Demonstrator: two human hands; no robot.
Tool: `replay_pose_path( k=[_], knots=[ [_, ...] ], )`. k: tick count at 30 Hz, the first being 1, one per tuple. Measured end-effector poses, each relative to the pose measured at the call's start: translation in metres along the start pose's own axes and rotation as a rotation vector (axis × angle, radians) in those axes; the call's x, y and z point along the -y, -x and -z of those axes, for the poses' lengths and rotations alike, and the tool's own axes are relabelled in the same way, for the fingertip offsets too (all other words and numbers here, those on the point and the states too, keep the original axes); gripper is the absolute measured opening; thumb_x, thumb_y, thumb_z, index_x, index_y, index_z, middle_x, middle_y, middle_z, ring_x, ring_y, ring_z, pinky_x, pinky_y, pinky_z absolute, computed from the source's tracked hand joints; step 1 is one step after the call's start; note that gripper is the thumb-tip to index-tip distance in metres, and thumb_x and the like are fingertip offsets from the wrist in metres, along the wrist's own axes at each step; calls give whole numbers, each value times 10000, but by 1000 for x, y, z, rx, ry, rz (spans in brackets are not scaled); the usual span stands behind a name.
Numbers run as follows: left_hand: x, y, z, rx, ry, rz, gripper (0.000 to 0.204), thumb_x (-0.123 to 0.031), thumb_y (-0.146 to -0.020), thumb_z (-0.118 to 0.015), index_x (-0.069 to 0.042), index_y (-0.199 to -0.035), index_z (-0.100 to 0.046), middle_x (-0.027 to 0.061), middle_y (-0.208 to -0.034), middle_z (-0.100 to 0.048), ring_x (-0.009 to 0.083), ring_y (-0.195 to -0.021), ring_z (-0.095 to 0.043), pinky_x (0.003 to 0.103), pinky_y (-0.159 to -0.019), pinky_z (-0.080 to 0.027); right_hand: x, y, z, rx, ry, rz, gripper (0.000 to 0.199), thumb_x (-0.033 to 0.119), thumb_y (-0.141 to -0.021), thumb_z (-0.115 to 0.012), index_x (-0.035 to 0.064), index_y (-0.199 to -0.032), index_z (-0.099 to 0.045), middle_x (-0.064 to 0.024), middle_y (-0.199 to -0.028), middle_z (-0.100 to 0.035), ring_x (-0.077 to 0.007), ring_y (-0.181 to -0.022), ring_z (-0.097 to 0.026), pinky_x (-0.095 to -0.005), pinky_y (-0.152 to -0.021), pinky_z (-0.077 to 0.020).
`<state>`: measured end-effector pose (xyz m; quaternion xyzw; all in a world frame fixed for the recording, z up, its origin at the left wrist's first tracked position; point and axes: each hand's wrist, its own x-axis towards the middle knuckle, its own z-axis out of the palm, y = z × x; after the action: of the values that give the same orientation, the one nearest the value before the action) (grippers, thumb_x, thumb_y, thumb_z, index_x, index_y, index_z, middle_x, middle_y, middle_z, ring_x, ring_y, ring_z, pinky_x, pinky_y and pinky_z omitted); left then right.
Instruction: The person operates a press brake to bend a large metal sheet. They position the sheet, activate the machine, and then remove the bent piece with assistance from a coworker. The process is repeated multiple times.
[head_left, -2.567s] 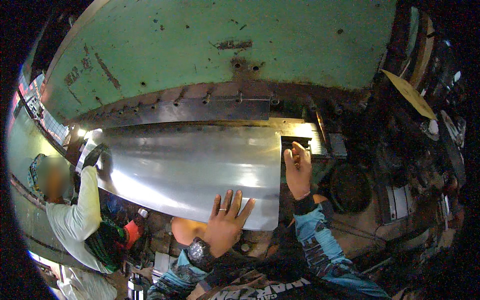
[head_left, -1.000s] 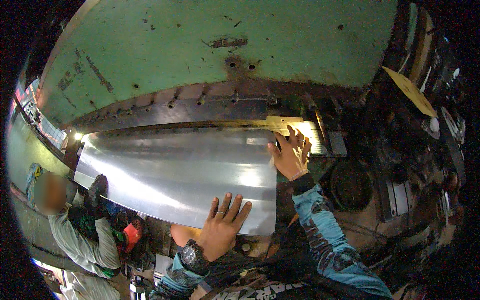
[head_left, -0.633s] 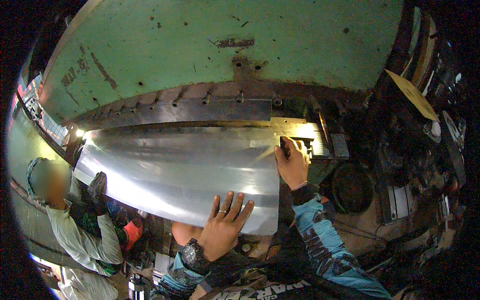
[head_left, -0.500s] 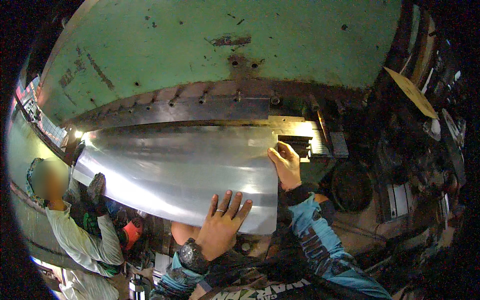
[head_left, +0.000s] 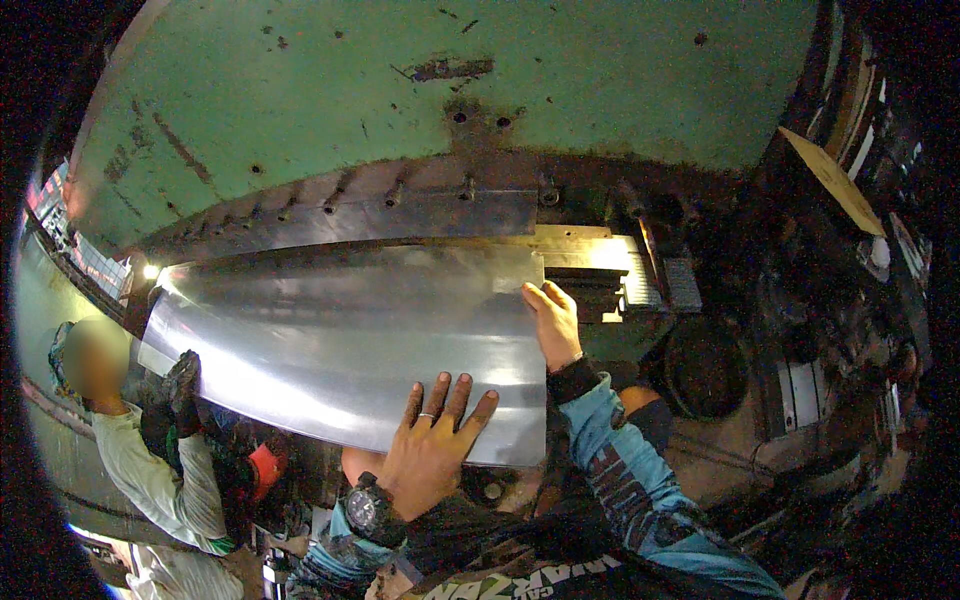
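Note:
A large, shiny metal sheet (head_left: 350, 330) lies in front of me, its far edge against the long dark steel bar (head_left: 400, 212) of a green machine. My left hand (head_left: 430, 445) rests flat on the sheet's near edge, fingers spread, with a ring and a black wristwatch (head_left: 368, 506). At the sheet's right edge, my right hand (head_left: 553, 322) pinches the margin between thumb and fingers. A co-worker's dark-gloved hand (head_left: 184, 380) touches the left end of the sheet.
The green machine body (head_left: 430, 90) rises beyond the bar. Right of the sheet sit a lit brass-coloured block (head_left: 580, 240) and a dark round container (head_left: 705, 368). A co-worker in a pale sleeve (head_left: 150, 470) is at the left. A tan board (head_left: 825, 180) leans at far right.
The sheet's right edge and my right hand sit slightly further left, while the whole view has shifted a little too. Both hands keep their contact with the sheet.

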<state>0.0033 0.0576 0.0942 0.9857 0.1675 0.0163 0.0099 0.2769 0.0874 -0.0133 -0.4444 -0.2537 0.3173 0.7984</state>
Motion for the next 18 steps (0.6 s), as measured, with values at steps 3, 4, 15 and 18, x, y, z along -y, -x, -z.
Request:
replay_pose_path(
  k=[3,4,15,18],
  knots=[
    [3,0,-2,9,21,-5,966,-113,-753,-770,-178,-1628,-369,249,-1620,-406,492,-1500,-374,626,-1238,-297,-1,-2,0,12,-12,-21,67,106,-992,-700,45,-963,-699,54,-904,-656,-45,-826,-582,-228,-729,-457],
    [4,1,-3,-7,50,-7,959,-73,-753,-746,-179,-1629,-369,250,-1620,-406,493,-1496,-379,627,-1237,-299,-2,-1,0,0,-12,-16,63,105,-993,-698,46,-973,-700,53,-908,-658,-45,-830,-583,-228,-729,-457],
    [14,5,-3,33,50,-42,952,-65,-782,-717,-189,-1645,-335,236,-1647,-373,478,-1513,-360,627,-1253,-265,0,-1,-1,6,-4,-68,172,90,-1004,-655,36,-1163,-689,1,-1008,-696,-92,-911,-627,-244,-792,-488],
    [18,9,-12,26,-73,-23,851,-119,-878,-641,-190,-1656,-303,216,-1668,-351,457,-1526,-352,620,-1259,-255,4,-1,5,6,62,-128,316,94,-994,-638,-12,-1290,-662,-77,-1123,-738,-167,-1050,-675,-271,-956,-502]
  ],
)
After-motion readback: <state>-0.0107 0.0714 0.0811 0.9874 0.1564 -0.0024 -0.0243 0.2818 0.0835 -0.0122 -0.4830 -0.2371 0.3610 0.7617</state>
